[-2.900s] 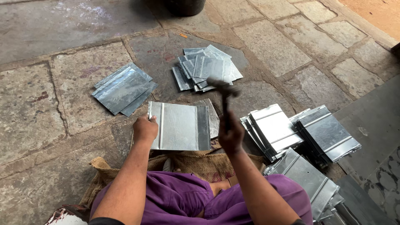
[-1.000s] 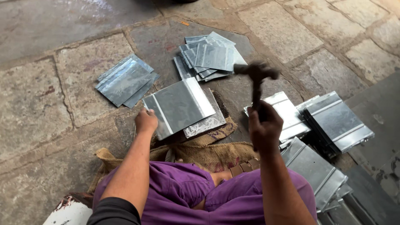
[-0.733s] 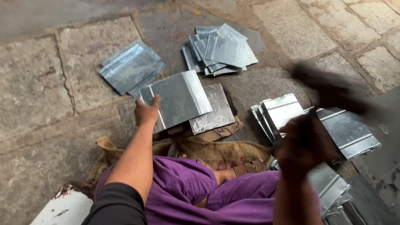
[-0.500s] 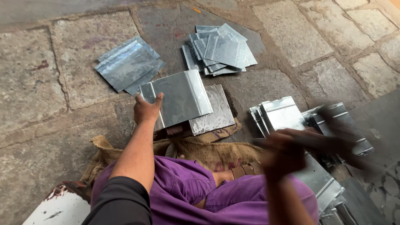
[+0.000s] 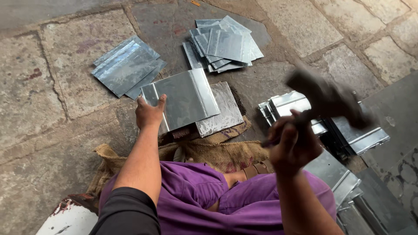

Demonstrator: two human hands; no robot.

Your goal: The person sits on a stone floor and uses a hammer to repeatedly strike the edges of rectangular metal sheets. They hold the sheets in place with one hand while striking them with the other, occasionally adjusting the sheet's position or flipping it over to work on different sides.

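The person sits on a stone-paved floor (image 5: 39,100), legs in purple cloth, with burlap sacking (image 5: 209,150) spread under the work.

Left hand (image 5: 149,114): closed on the near left corner of a folded metal sheet (image 5: 185,98), thumb on top, fingers beneath the edge. The sheet lies tilted across a flat metal plate (image 5: 222,111), which rests on the sacking directly in front of the person.

Right hand (image 5: 294,143): raised above the lap, fingers wrapped fully round the handle of a hammer (image 5: 326,102). The hammer head is blurred and stands over the floor to the right of the plate, well apart from the sheet.

Surroundings: a stack of plain cut sheets (image 5: 126,67) lies on the floor beyond the left hand. A second, fanned pile of sheets (image 5: 224,45) lies farther out, beyond the plate. To the right, partly hidden behind the hammer, sits a group of ribbed, folded pieces (image 5: 283,104); more folded pieces (image 5: 335,174) lie beside the person's right leg. A white object (image 5: 69,219) shows at the lower left edge of view; its kind cannot be told.
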